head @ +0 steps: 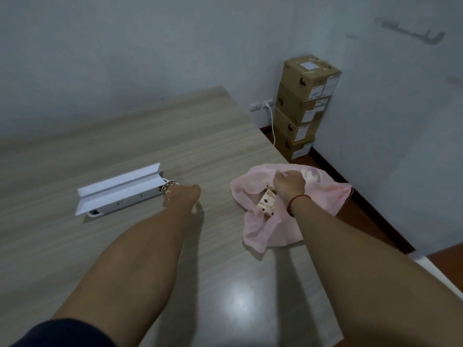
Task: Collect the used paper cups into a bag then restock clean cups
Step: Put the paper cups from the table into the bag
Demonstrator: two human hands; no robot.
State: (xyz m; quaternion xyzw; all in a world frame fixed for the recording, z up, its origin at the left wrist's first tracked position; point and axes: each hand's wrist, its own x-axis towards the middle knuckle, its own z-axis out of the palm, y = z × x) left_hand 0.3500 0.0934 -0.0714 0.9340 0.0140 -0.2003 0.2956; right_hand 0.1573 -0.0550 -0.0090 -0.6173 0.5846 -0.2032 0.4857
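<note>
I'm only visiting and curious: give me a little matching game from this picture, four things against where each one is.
1 pink bag
2 white box
3 cardboard boxes
4 spotted cup

a stacked by the wall
b inside the pink bag
c gripped by the right hand
d lying on the table, flaps open

Pairs: 1-c, 2-d, 3-a, 4-b
</note>
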